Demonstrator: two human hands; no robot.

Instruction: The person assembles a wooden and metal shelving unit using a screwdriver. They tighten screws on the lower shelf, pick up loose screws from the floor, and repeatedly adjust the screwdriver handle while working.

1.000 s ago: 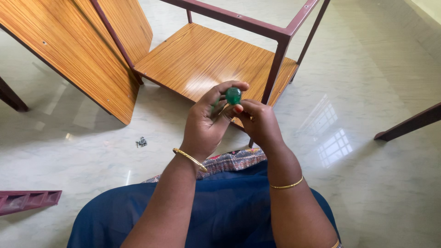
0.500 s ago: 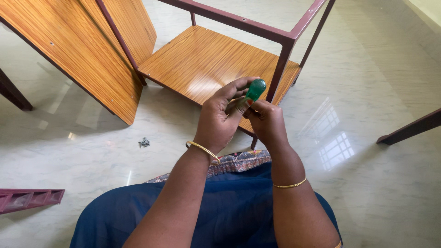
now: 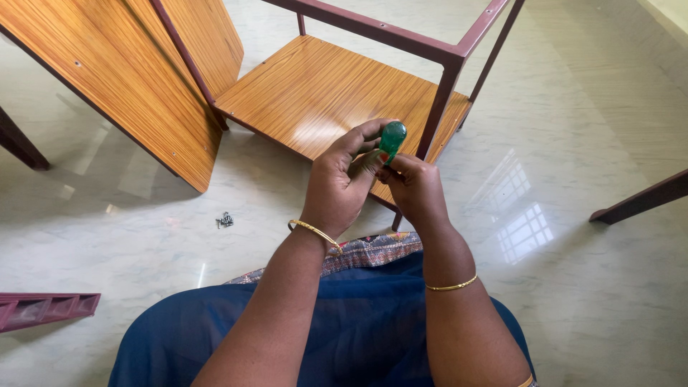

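Over the pale marble floor (image 3: 588, 143), before the wooden shelf's near corner, my left hand (image 3: 340, 190) and right hand (image 3: 416, 188) together clasp the green screwdriver handle (image 3: 392, 136), its long axis pointing up-and-away.

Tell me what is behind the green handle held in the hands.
Behind the green handle lies a wooden shelf board in a maroon metal frame, resting on the pale floor. The left hand and right hand cover the handle's lower end, so any shaft or tip is hidden.
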